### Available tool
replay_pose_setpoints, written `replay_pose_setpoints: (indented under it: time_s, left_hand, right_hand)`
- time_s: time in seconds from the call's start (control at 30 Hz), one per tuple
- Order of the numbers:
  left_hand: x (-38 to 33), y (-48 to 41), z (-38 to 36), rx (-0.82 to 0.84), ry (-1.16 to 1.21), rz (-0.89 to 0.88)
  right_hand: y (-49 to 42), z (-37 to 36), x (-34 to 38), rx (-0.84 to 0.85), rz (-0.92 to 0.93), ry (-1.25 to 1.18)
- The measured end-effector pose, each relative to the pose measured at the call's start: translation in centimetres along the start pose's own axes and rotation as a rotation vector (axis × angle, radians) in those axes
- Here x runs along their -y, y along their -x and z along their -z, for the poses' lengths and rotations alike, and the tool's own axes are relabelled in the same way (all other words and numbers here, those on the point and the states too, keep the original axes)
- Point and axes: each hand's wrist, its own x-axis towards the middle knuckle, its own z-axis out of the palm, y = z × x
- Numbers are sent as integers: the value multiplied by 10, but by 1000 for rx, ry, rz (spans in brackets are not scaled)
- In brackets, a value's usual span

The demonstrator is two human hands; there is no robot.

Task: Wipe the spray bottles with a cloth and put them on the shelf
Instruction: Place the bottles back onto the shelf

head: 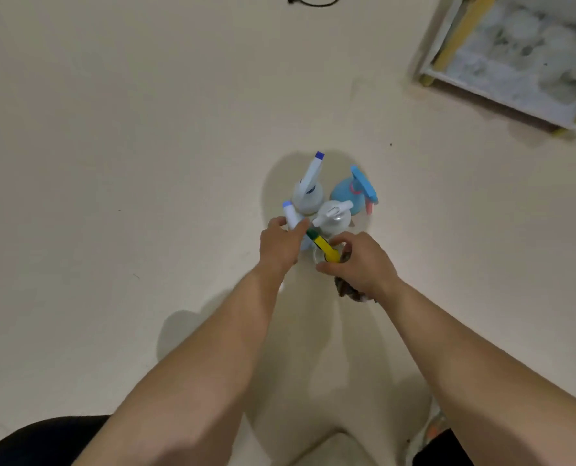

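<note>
Two hands, left hand (279, 246) gripping half-hidden bottle (289, 214), right hand (360, 261) clutching part-hidden cloth (347, 291)

Blue bottle (345, 196), yellow-green sprayer (323, 247)

Spray bottles (308, 193) clustered on floor (111, 129); shelf (456, 42) behind, right, well apart; cable (316, 1) far behind.
</note>
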Motion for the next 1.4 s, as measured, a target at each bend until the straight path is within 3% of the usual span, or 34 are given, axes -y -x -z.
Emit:
replay_pose_setpoints:
  time_s: [0.1,0.2,0.37,0.57,0.73,0.83,1.0,1.1,1.23,1.4]
  left_hand:
    - [2,-22,-9,24,80,-34]
    - [2,-35,-5,-22,9,-129]
    - [1,-40,14,-55,-121,-177]
    - [-20,-51,39,-122,-464,-314]
    - [-54,-42,47,-110,-776,-357]
    - [-76,-36,41,7,-931,-327]
    - [-103,-38,43,193,-987,-266]
    - [-111,-41,43,279,-1013,-292]
    - [-117,-46,37,357,-985,-320]
    - [-120,-55,41,448,-895,-257]
  right_hand:
    - [-12,-13,-3,-54,66,142]
    - [-10,-8,-2,-10,137,299]
    - [-1,17,-4,71,99,495]
    - [16,43,8,168,133,369]
    - [11,56,21,114,230,385]
    - [2,62,25,96,225,357]
    - [-3,64,33,14,224,252]
    - [-6,65,45,109,268,324]
    - [-20,61,57,242,182,398]
    - [-26,54,50,236,157,365]
